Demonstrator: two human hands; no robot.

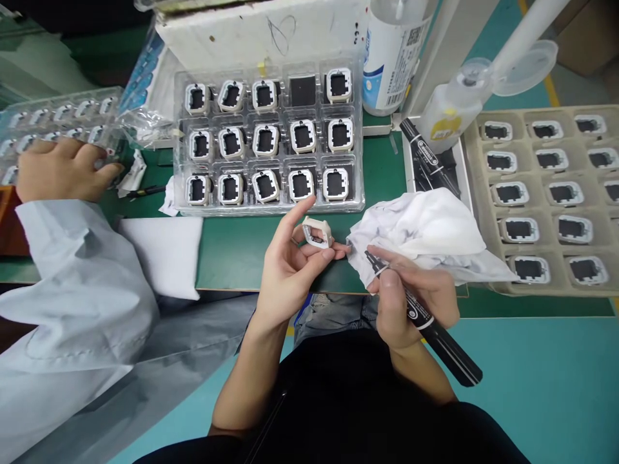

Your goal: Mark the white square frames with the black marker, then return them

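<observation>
My left hand (pixel 290 270) holds a small white square frame (pixel 316 232) between thumb and fingers, its opening facing up and toward me. In my right hand (pixel 416 296) is a black marker (pixel 445 341), its dark tip uncovered and pointing up-left toward the frame, not touching it. A crumpled white cloth (pixel 420 225) lies just beyond my right hand. Ahead of my left hand, a clear plastic tray (pixel 358 187) carries rows of similar frames; one pocket in its back row has no frame.
At right, a beige tray (pixel 527 187) holds more frames. Behind the cloth are a box of markers (pixel 430 158), a small bottle (pixel 447 116) and a larger bottle (pixel 391 58). On the left, another person's hand (pixel 65 169) rests over a tray near a white pad (pixel 162 254).
</observation>
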